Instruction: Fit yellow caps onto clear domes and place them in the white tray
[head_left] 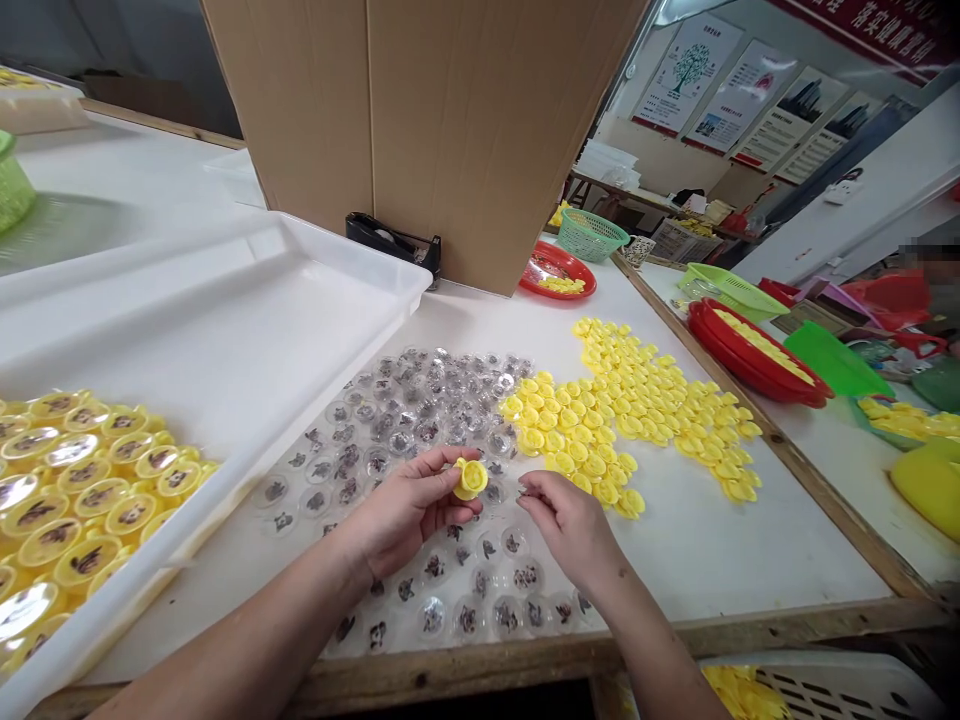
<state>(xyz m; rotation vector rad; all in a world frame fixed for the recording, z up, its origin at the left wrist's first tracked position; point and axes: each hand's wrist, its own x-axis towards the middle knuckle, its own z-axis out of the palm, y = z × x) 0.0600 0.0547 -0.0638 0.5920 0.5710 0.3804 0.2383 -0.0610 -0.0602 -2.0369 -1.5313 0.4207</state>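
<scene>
As we see near the tabletop (pixel 697 560)'s front edge:
- left hand (pixel 409 510) grasps a yellow cap (pixel 471 479) between thumb and fingers, a steady hold
- right hand (pixel 570 530) pinches, any contents hidden
- clear capsules (pixel 390 420) lie beneath

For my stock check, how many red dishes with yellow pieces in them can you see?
2. A small red dish holding yellow pieces sits beside the cardboard box; a larger one lies to the right, beyond the wooden table edge. Others may be hidden.

Yellow plastic cap (pixel 471 480), in left hand (pixel 409 510)
</scene>
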